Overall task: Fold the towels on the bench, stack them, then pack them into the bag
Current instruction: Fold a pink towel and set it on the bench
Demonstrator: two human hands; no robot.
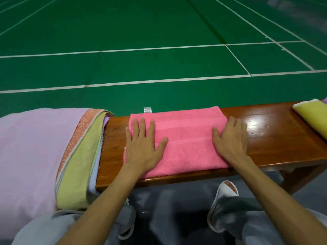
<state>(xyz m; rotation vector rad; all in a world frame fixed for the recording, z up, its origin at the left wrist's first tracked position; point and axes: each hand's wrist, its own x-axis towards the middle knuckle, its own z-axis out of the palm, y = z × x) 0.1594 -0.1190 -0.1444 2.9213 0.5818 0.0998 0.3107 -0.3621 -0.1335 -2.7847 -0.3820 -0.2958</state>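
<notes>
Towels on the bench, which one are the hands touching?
The folded pink terry towel in the middle of the wooden bench: the left hand and right hand rest on it. The lilac-topped pile and yellow folded towel go untouched.

Wide green sports-court floor (159, 23) fills everything from nine o'clock round to three, smooth and matte. Thin white painted lines (159, 48) cross it side to side, and more run off diagonally toward one and two o'clock. Across the middle, the glossy brown wooden worktop (265, 138) stretches out to three o'clock, with a bright patch of reflected light (254, 122) on its varnish. Its wooden leg (300, 177) drops at four o'clock onto dull grey floor (168, 195).
</notes>
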